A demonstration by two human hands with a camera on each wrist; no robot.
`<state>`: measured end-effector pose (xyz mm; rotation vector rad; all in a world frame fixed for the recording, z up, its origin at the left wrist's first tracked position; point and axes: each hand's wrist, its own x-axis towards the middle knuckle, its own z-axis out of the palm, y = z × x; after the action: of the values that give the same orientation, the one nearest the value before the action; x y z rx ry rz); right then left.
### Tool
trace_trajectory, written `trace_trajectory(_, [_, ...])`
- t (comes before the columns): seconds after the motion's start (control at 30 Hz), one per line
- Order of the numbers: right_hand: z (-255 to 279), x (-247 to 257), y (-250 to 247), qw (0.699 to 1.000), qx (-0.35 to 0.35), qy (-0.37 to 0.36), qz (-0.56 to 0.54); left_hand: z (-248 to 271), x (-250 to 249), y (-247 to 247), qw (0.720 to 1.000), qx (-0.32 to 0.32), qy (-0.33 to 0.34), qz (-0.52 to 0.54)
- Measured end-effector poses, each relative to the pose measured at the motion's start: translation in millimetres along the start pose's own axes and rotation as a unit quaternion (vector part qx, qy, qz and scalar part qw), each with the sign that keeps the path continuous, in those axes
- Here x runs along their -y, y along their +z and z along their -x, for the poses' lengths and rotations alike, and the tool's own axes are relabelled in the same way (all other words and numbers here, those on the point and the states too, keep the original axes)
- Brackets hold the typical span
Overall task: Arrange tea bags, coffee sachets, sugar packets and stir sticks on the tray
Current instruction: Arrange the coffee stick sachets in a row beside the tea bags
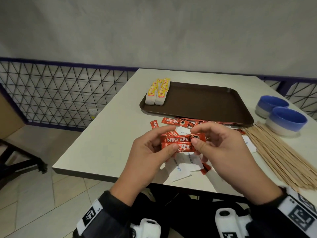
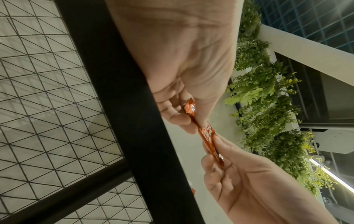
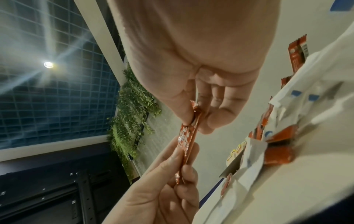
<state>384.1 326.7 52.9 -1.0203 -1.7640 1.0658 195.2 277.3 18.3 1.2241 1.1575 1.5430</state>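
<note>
Both hands hold a small stack of red coffee sachets (image 1: 178, 143) above the table's near edge. My left hand (image 1: 151, 152) pinches the stack's left end, my right hand (image 1: 221, 148) its right end. In the wrist views the coffee sachets (image 2: 207, 136) (image 3: 188, 141) show edge-on between thumbs and fingers. More loose coffee sachets (image 1: 173, 121) lie in front of the brown tray (image 1: 205, 103). Two rows of yellow-tagged tea bags (image 1: 158, 91) stand in the tray's far left corner. White sugar packets (image 1: 181, 167) lie under my hands. Wooden stir sticks (image 1: 281, 155) fan out at the right.
Two blue-and-white bowls (image 1: 281, 115) sit on the white table (image 1: 106, 131) to the right of the tray. A black wire-mesh fence (image 1: 51, 90) runs behind the table at the left. Most of the tray's floor is bare.
</note>
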Motion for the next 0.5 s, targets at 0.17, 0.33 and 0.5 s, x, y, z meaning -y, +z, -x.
trace_trajectory(0.17, [-4,4,-4,0.996,0.043,0.005,0.081,1,3,-2,1.000,-0.004,0.005,-0.019])
trace_trajectory(0.33, [-13,20,-11,0.930,0.109,-0.056,0.346,2,1,-1,0.999,0.000,0.009,-0.049])
trace_trajectory(0.5, [-28,41,-10,0.871,0.231,-0.098,0.423,-2,5,-3,0.999,0.002,0.012,-0.050])
